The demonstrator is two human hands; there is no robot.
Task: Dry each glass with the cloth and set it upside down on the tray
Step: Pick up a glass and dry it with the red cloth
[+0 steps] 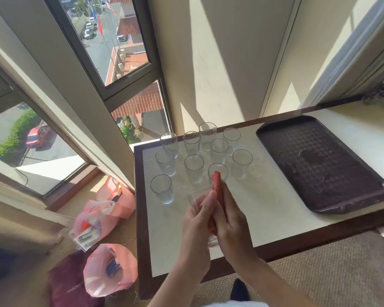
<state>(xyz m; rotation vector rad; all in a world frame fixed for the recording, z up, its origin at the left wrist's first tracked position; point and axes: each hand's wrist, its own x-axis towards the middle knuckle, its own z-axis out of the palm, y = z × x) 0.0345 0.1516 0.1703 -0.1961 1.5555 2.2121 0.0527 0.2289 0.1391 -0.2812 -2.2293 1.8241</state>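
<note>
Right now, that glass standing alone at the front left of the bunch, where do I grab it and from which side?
Grip the front-left glass round the middle of its wall, probably coming from the near left. It stands upright, mouth up, with no handle. The other glasses lie behind it and to its right, so that side looks open.

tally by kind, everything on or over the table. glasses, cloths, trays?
Upright glasses on the table: 10
Held glass, in the left hand: 1
Red cloth, in the right hand: 1
Brown tray: 1
Total: 13
</note>
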